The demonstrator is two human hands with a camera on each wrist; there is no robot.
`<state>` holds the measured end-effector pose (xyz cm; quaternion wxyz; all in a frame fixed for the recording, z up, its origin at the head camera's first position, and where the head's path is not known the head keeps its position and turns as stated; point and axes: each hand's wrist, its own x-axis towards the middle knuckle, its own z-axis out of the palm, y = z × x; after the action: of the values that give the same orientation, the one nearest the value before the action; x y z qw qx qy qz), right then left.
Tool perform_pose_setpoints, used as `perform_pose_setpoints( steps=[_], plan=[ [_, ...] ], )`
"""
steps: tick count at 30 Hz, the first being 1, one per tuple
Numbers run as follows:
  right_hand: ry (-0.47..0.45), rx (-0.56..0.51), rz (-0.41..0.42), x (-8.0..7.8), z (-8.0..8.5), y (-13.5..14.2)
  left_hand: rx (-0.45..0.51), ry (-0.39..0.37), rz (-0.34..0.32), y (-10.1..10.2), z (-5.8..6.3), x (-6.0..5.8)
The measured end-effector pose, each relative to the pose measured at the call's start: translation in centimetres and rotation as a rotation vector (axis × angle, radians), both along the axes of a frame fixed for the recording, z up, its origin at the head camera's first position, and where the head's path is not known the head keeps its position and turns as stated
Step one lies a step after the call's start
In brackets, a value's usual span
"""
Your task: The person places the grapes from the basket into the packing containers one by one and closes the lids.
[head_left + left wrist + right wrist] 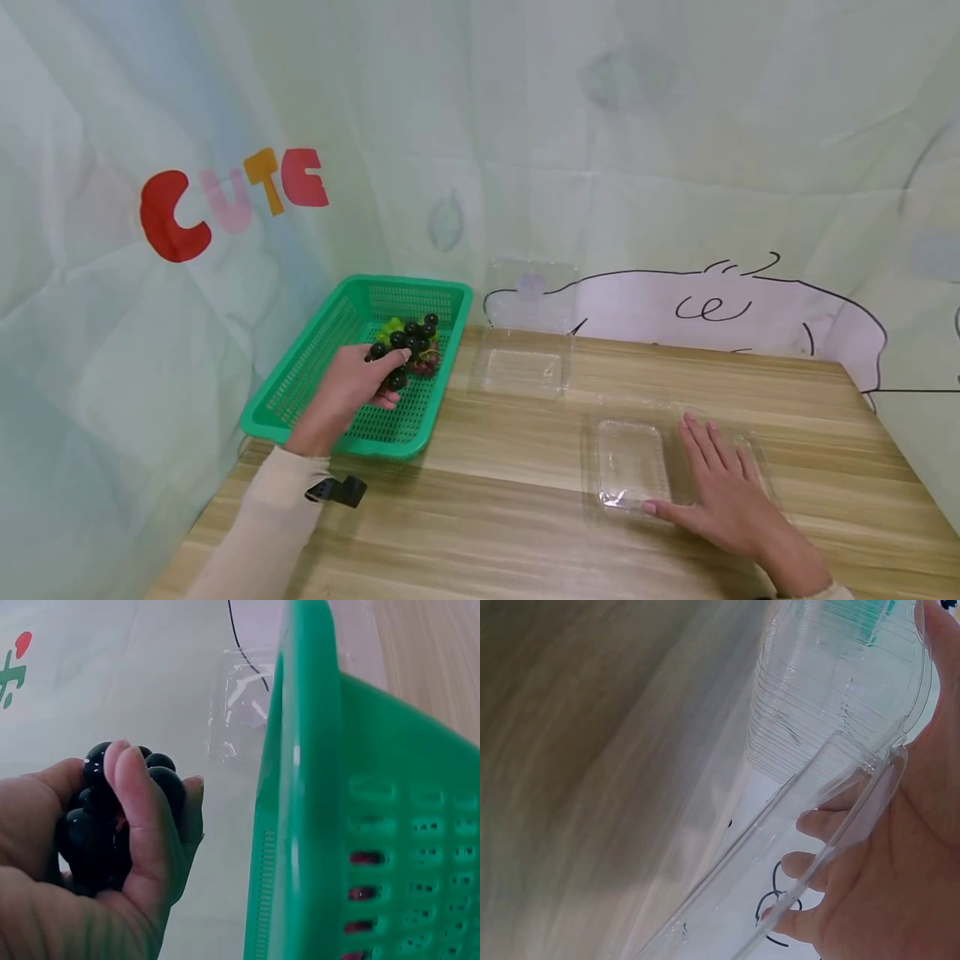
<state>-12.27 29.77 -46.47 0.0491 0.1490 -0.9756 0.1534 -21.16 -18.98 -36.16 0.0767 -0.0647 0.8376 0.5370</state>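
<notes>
My left hand (354, 379) grips a bunch of black grapes (411, 342) inside a green plastic basket (258, 427). The fingers and thumb curl round the grapes in the left wrist view, close beside the basket wall. Behind the bunch lie green grapes (389, 329) and dark red grapes (426, 365) in the basket. On the right, my right hand (723, 500) spreads its fingers flat over the lid half of a clear plastic box (630, 462), its thumb at the box's near edge. The right wrist view shows the palm against the clear lid (866, 806), hinged to the ribbed tray (840, 690).
A second clear box (523, 368) stands with its lid raised at the table's back edge, between basket and back cloth. Printed cloth (600, 167) hangs behind the wooden table (495, 517) and along its left side. A black strap band (337, 490) sits on the left wrist.
</notes>
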Motion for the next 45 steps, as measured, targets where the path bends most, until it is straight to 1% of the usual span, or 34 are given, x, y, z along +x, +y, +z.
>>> perform_pose_setpoints(
  steps=[7, 11, 18, 25, 30, 37, 40, 45],
  plan=[
    [0.002, -0.007, -0.001, 0.0, -0.1, -0.1, 0.041, 0.010, -0.005, 0.9, -0.2, 0.3],
    [0.008, -0.016, 0.002, 0.0, -0.2, -0.1, 0.044, 0.014, -0.011, 1.2, -0.3, 0.3],
    [0.002, -0.023, 0.001, -0.1, -0.1, 0.0, 0.050, 0.045, -0.029, 1.8, -0.5, 0.3],
    [-0.006, -0.014, -0.003, -0.1, -0.1, -0.1, 0.059, 0.040, -0.031, 2.4, -0.7, 0.2],
    [-0.002, 0.000, -0.005, -0.1, -0.1, -0.1, 0.086, 0.041, -0.043, 2.8, -1.0, 0.2],
    [-0.001, -0.001, -0.002, -0.1, -0.1, -0.1, 0.116, 0.044, -0.050, 3.5, -0.7, 0.3],
    [-0.004, -0.004, -0.002, -0.1, -0.1, -0.1, 0.111, 0.045, -0.050, 3.9, -0.7, 0.3],
    [-0.006, -0.003, -0.004, -0.1, -0.1, -0.1, 0.076, 0.056, -0.052, 4.6, -1.0, 0.1]
  ],
)
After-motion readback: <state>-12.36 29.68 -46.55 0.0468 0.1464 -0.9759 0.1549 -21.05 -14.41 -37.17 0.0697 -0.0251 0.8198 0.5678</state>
